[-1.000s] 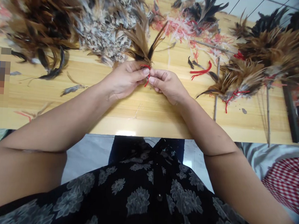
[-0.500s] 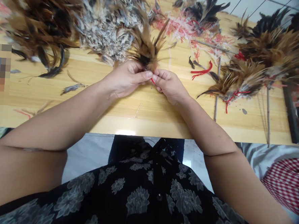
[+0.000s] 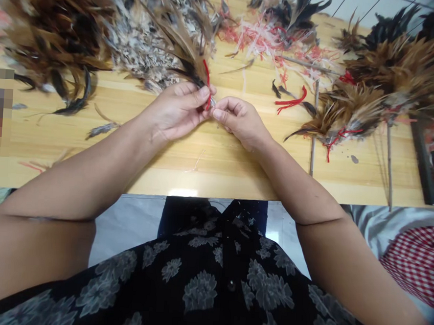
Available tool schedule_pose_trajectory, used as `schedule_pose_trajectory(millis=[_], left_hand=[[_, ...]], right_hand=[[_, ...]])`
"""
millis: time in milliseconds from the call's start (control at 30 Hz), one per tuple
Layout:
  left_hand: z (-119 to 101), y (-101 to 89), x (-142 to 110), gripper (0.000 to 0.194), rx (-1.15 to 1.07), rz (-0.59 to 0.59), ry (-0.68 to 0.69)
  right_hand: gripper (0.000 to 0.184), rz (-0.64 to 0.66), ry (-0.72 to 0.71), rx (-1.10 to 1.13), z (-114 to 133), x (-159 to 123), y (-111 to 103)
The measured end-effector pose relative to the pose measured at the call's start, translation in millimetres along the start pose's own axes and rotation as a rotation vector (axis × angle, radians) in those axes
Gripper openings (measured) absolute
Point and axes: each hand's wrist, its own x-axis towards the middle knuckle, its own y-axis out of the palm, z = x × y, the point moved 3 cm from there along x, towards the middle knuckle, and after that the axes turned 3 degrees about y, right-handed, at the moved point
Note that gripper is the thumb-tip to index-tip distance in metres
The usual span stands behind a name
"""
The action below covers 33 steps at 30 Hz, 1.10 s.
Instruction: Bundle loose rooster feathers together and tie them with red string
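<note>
While brown feathers (image 3: 55, 35) spread in a large heap over the far left of our wooden table (image 3: 220, 158), a few pink strands (image 3: 33, 166) lie nearer its front edge, beside our left forearm. Just right of the heap we have a pile of grey-and-white feathers (image 3: 139, 45), with a small loose feather (image 3: 101, 130) lying apart, nearer to us.

Toward the middle, our left hand (image 3: 185, 106) grips a feather bundle (image 3: 189, 53) near its base, thumb on top, above the table. Its brown and dark tips slant up and to the left, and a red string (image 3: 207, 76) runs along its lower part, under our thumb. Close beside that base, our right hand (image 3: 239, 120) has its fingers curled and its thumb near the forefinger; we cannot tell whether they pinch anything.

Beyond our hands lies a tangle of pink and white strands (image 3: 261, 40). Farther right come a red cord (image 3: 292, 102), an upright-looking thin stick (image 3: 312, 153) lying on the wood, and a tied feather cluster (image 3: 348, 114) across its upper part. At the far right, more brown plumes (image 3: 410, 66) are massed, and a checked cloth (image 3: 416, 263) sits below the table edge.
</note>
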Motion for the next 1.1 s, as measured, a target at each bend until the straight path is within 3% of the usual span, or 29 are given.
schedule_pose_trajectory(millis=[367, 667, 933, 1100], left_hand=[[5.0, 5.7, -4.5, 0.032, -0.002, 0.059, -0.024], [7.2, -11.6, 0.3, 0.028, 0.072, 0.068, 0.084], [9.2, -7.7, -2.4, 0.053, 0.155, 0.018, 0.125], [7.0, -0.6, -4.9, 0.053, 0.163, 0.057, 0.1]], right_hand=[[0.055, -0.015, -0.008, -0.021, -7.0, 0.9, -1.7], [0.053, 0.048, -0.102, -0.051, -21.4, 18.2, -12.6], [0.064, 0.106, -0.149, -0.174, -24.5, 20.7, -15.2], [0.067, 0.089, -0.162, -0.26, -25.0, 19.3, -16.7]])
